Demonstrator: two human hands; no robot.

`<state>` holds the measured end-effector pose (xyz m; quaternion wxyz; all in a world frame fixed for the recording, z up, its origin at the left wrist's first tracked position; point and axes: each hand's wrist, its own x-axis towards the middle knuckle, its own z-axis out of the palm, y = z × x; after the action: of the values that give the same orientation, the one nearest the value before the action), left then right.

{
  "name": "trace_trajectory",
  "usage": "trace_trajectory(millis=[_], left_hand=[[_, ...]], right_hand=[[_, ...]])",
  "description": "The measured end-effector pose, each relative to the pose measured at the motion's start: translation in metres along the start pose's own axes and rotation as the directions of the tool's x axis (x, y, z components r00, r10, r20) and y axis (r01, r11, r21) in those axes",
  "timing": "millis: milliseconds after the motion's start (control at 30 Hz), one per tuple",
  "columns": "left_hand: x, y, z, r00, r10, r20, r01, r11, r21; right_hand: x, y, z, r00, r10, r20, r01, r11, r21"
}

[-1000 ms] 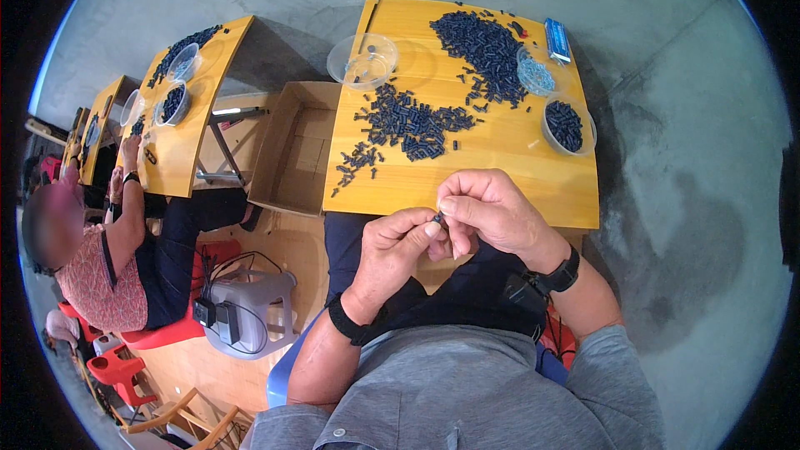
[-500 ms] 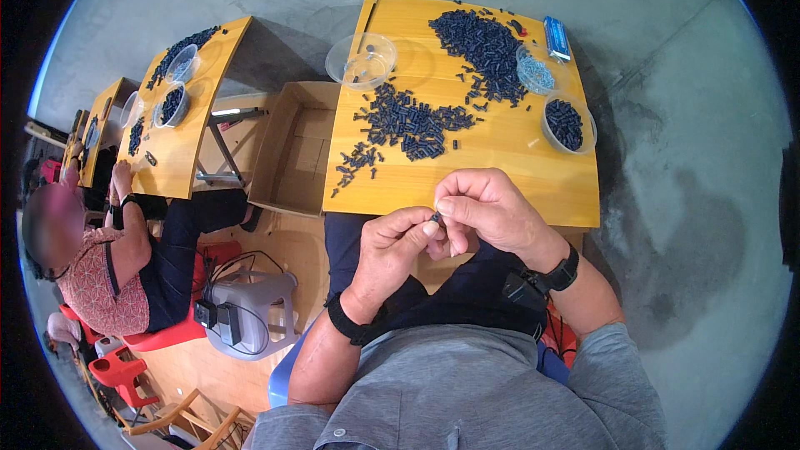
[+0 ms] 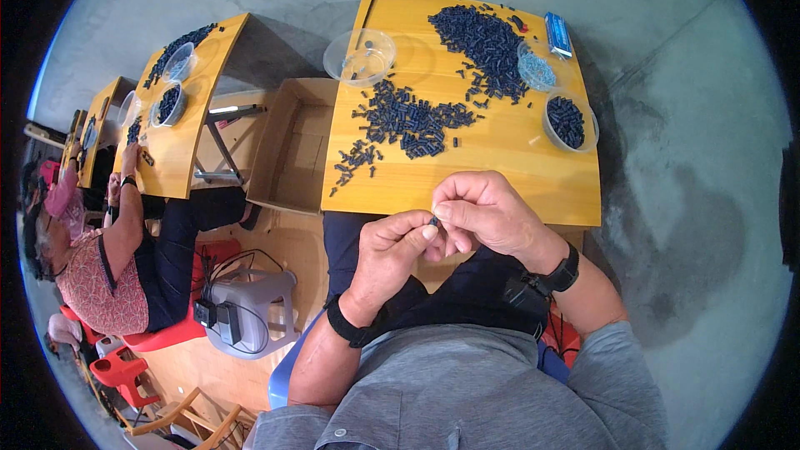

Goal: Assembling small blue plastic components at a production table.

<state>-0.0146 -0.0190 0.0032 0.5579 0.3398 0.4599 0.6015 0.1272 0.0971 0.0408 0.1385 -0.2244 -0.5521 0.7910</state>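
Observation:
My left hand (image 3: 387, 252) pinches a small black plastic piece (image 3: 434, 222) between thumb and forefinger, just off the near edge of the yellow wooden table (image 3: 517, 179). Against it my right hand (image 3: 490, 215) is closed, thumb and forefinger pressed together at the piece's upper end. Whatever those right fingertips grip is too small to make out. Beyond my hands lies a loose heap of short black pieces (image 3: 408, 121). A larger pile of black cylindrical pieces (image 3: 479, 46) covers the far middle of the table.
Along the table's right side stand a tub of black pieces (image 3: 567, 123), a clear tub of light-blue bits (image 3: 536, 68) and a blue box (image 3: 557, 35). A clear bowl (image 3: 359, 58) sits far left. Left are a cardboard box (image 3: 292, 146), a grey stool (image 3: 250, 308) and a seated co-worker (image 3: 108, 275).
My hands keep nearly the same pinch, with only a slight shift. At the left, the co-worker's arm has reached farther forward over their own table.

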Motion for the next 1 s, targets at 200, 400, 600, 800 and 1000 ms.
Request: trace_trajectory(millis=[200,400,600,800,1000], left_hand=[[0.0021,0.0015,-0.0031,1.0,0.008,0.021,-0.008,1.0,-0.026],[0.002,0.0087,-0.0008,1.0,0.027,0.014,-0.027,0.999,-0.031],[0.0014,0.0071,-0.0012,0.999,0.037,0.031,-0.035,0.998,-0.059],[0.0008,0.0067,-0.0031,0.998,0.046,0.046,-0.045,0.998,-0.035],[0.0013,0.0102,0.0003,0.998,0.035,0.06,-0.033,0.998,-0.045]], right_hand=[[0.0017,-0.0036,-0.0011,0.999,0.012,0.035,-0.016,0.993,0.118],[0.001,-0.0019,0.0006,1.0,0.011,0.021,-0.015,0.978,0.21],[0.0003,-0.0042,0.0012,0.999,-0.019,0.039,0.01,0.979,0.203],[-0.0002,-0.0037,0.0004,0.999,-0.012,0.047,0.005,0.987,0.159],[-0.0015,-0.0076,-0.0005,0.998,0.007,0.059,-0.015,0.989,0.144]])
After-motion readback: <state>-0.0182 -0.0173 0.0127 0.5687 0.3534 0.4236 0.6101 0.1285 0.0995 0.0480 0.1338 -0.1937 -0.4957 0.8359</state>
